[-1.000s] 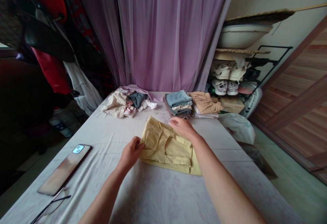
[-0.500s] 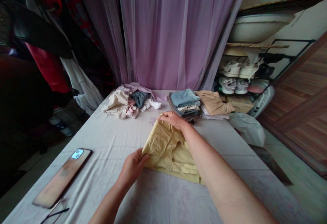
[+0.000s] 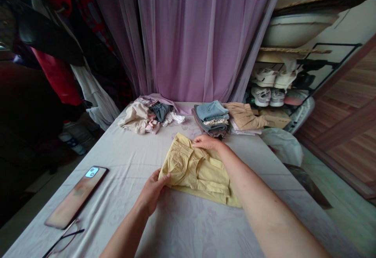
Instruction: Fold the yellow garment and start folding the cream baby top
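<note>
At the near-left corner of the yellow garment (image 3: 195, 171), left fingers (image 3: 163, 180) pinched it.
Right fingers (image 3: 198, 144) touched its far edge, their grip unclear; the garment lay on the desk (image 3: 182, 230), near the folded stack (image 3: 212, 117). An uneven pull could have skewed its layers, or a wide reach toppled the stack.
</note>
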A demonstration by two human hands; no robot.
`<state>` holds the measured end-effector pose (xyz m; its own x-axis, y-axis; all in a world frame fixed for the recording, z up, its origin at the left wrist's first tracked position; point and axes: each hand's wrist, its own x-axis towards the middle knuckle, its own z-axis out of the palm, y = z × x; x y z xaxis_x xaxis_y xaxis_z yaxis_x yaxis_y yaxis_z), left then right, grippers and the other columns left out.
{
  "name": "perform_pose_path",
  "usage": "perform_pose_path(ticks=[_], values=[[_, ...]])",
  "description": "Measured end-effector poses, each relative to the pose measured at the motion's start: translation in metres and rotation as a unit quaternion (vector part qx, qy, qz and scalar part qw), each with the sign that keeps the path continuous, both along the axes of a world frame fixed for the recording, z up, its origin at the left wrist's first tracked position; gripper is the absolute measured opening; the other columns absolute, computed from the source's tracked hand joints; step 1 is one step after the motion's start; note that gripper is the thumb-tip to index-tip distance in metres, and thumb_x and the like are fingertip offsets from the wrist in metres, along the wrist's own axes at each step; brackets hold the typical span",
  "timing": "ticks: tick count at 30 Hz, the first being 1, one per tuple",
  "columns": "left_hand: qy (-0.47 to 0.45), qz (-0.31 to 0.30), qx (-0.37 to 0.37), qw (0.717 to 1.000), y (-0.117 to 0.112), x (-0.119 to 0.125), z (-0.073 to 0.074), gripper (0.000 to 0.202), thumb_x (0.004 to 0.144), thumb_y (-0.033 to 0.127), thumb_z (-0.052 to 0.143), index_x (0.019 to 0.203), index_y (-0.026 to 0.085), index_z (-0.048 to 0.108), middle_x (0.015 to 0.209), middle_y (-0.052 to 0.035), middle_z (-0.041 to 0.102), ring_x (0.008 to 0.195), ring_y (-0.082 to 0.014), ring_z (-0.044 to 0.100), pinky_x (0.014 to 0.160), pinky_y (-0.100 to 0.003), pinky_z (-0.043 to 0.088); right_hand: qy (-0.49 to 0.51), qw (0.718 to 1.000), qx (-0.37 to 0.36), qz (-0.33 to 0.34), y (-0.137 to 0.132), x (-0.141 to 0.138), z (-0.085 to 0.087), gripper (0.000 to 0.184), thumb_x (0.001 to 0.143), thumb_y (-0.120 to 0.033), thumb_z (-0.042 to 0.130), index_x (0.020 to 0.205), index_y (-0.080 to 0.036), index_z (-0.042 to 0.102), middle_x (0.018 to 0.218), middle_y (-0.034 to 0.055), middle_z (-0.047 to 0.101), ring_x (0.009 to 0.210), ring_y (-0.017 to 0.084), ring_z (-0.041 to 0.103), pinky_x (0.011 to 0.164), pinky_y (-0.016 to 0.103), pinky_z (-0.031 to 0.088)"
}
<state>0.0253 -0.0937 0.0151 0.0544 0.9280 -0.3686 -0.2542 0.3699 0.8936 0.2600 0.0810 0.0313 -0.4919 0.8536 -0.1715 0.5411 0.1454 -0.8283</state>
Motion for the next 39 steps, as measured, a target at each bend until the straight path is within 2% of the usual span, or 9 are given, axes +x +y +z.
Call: perform_pose_path(ticks=[7, 14, 17, 20, 27, 31, 34, 36, 39], values=[[0.052, 0.088, 0.031, 0.994, 0.010, -0.011, 0.018, 0.054, 0.054, 0.052, 0.080, 0.091, 0.017, 0.062, 0.078, 0.0004, 0.068, 0.068, -0.0135, 0.063, 0.066, -0.027, 0.053, 0.000, 0.993, 0.104, -0.059, -0.025, 0.013, 0.027, 0.024, 0.078, -0.040, 0.050, 0.066, -0.019, 0.053, 0.065, -0.0045, 0.050, 0.069, 0.013, 0.045, 0.066, 0.024, 0.035], [0.049, 0.122, 0.121, 0.984, 0.092, -0.028, 0.057, 0.061, 0.059, 0.044, 0.083, 0.110, 0.019, 0.060, 0.085, 0.0001, 0.068, 0.064, -0.0093, 0.062, 0.055, -0.017, 0.046, 0.056, 0.971, 0.054, -0.224, -0.046, 0.016, 0.028, 0.027, 0.082, -0.042, 0.051, 0.075, -0.017, 0.061, 0.075, 0.0006, 0.062, 0.076, 0.016, 0.054, 0.066, 0.024, 0.040], [0.059, 0.072, 0.036, 0.995, 0.112, -0.027, 0.042, 0.059, 0.073, 0.049, 0.075, 0.119, 0.016, 0.057, 0.088, -0.0051, 0.069, 0.062, -0.0109, 0.063, 0.055, -0.020, 0.047, 0.051, 0.961, 0.026, -0.271, -0.051, 0.007, 0.005, 0.026, 0.083, -0.037, 0.051, 0.081, -0.016, 0.064, 0.080, 0.0037, 0.065, 0.079, 0.018, 0.057, 0.067, 0.025, 0.042], [0.077, 0.073, -0.033, 0.994, 0.100, -0.027, 0.017, 0.069, 0.079, 0.043, 0.073, 0.135, 0.014, 0.045, 0.097, -0.0109, 0.070, 0.072, -0.0154, 0.068, 0.062, -0.024, 0.051, 0.055, 0.958, -0.030, -0.280, -0.066, 0.005, -0.016, 0.032, 0.086, -0.039, 0.049, 0.100, -0.015, 0.065, 0.081, 0.0044, 0.067, 0.071, 0.017, 0.060, 0.061, 0.025, 0.045], [0.100, 0.012, -0.006, 0.995, 0.039, -0.020, -0.009, 0.097, 0.078, 0.030, 0.073, 0.154, 0.028, 0.013, 0.098, -0.0048, 0.072, 0.078, -0.0171, 0.069, 0.067, -0.026, 0.054, 0.167, 0.948, -0.136, -0.236, -0.104, 0.023, -0.033, 0.052, 0.087, -0.037, 0.053, 0.137, -0.023, 0.046, 0.094, 0.0040, 0.069, 0.072, 0.016, 0.063, 0.054, 0.022, 0.048], [0.162, -0.054, 0.041, 0.984, 0.030, -0.030, -0.017, 0.071, 0.086, 0.029, 0.056, 0.151, 0.028, 0.028, 0.095, -0.0021, 0.070, 0.070, -0.0129, 0.067, 0.064, -0.024, 0.053, 0.178, 0.963, -0.097, -0.178, -0.112, 0.036, -0.043, 0.060, 0.085, -0.021, 0.046, 0.144, -0.024, 0.037, 0.092, 0.0026, 0.070, 0.067, 0.014, 0.064, 0.055, 0.022, 0.050], [0.354, -0.139, 0.121, 0.917, 0.029, -0.049, -0.018, 0.055, 0.086, 0.017, 0.046, 0.141, 0.027, 0.048, 0.106, -0.0048, 0.069, 0.074, -0.0138, 0.068, 0.068, -0.027, 0.054, 0.095, 0.989, 0.077, -0.087, -0.115, 0.047, -0.050, 0.066, 0.082, -0.007, 0.039, 0.146, -0.023, 0.037, 0.108, 0.0061, 0.070, 0.089, 0.016, 0.067, 0.079, 0.030, 0.056], [0.512, -0.181, 0.236, 0.806, 0.027, -0.060, -0.014, 0.057, 0.083, 0.009, 0.045, 0.136, 0.029, 0.054, 0.123, -0.0071, 0.064, 0.098, -0.0197, 0.067, 0.086, -0.034, 0.053, -0.019, 0.967, 0.251, -0.039, -0.116, 0.052, -0.052, 0.066, 0.083, -0.003, 0.038, 0.145, -0.023, 0.040, 0.115, 0.0089, 0.068, 0.104, 0.019, 0.064, 0.094, 0.037, 0.052], [0.659, -0.214, 0.382, 0.611, 0.026, -0.067, -0.007, 0.059, 0.084, 0.005, 0.048, 0.137, 0.030, 0.052, 0.147, -0.0103, 0.046, 0.131, -0.0279, 0.047, 0.103, -0.043, 0.043, -0.175, 0.864, 0.473, 0.004, -0.116, 0.055, -0.052, 0.058, 0.088, -0.003, 0.040, 0.141, -0.026, 0.048, 0.126, 0.0128, 0.062, 0.116, 0.024, 0.058, 0.100, 0.041, 0.049]])
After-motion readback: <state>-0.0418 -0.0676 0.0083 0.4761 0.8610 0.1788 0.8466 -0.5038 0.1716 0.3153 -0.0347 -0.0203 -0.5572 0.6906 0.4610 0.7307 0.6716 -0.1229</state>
